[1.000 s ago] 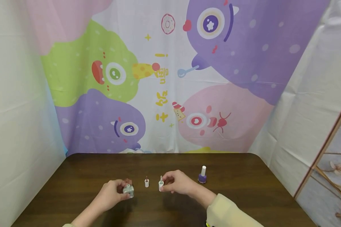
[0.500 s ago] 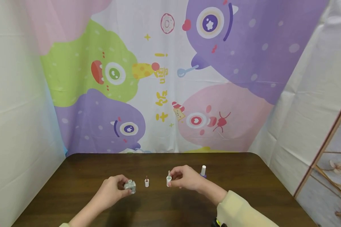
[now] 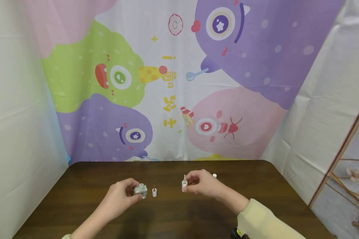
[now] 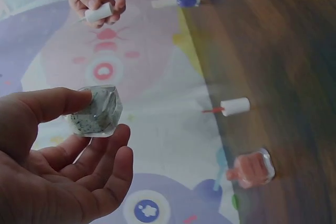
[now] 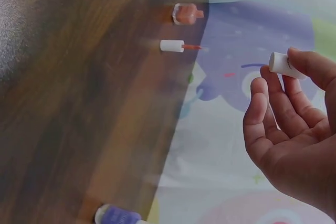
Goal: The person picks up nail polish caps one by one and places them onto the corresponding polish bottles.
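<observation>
Moving farther apart above the surface (image 3: 167, 219), left hand (image 3: 119, 197) and right hand (image 3: 205, 183) are gripping: left fingers (image 4: 122, 169) are holding a speckled bottle (image 4: 97, 115), right fingers (image 5: 281, 103) are pinching a white cap (image 4: 101, 12), whose thin brush (image 3: 184, 178) is pointing upward.

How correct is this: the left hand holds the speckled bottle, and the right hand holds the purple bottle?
The right hand actually holds a white cap, not the purple bottle, as the right wrist view shows; the left hand does hold the speckled bottle.
</observation>
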A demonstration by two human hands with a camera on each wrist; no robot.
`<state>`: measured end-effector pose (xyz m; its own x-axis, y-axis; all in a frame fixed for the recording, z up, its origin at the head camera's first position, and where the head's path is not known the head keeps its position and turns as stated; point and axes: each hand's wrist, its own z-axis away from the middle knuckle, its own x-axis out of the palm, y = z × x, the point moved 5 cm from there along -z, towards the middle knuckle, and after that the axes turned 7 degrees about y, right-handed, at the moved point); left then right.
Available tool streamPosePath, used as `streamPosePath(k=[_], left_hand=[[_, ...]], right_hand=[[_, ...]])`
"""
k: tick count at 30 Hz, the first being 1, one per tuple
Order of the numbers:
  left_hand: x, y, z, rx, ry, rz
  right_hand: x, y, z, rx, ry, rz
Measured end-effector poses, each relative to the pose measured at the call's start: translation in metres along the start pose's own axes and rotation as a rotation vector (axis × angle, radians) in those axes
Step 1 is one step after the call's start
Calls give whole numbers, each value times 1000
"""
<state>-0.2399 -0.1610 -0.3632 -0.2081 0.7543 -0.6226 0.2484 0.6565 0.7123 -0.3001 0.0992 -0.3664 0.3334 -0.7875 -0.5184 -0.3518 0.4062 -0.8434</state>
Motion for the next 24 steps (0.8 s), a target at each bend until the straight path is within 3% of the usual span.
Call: streamPosePath(k=[6,17,24], left_hand=[[-3,14,1,7,47,28],[-7,37,6,76,234,89],[-7,50,6,60,265,189]], right_hand=[[-11,-11,3,-16,15,22],[-29,-32,9,-11,82,3],[-42,-44,16,-17,128,-8]])
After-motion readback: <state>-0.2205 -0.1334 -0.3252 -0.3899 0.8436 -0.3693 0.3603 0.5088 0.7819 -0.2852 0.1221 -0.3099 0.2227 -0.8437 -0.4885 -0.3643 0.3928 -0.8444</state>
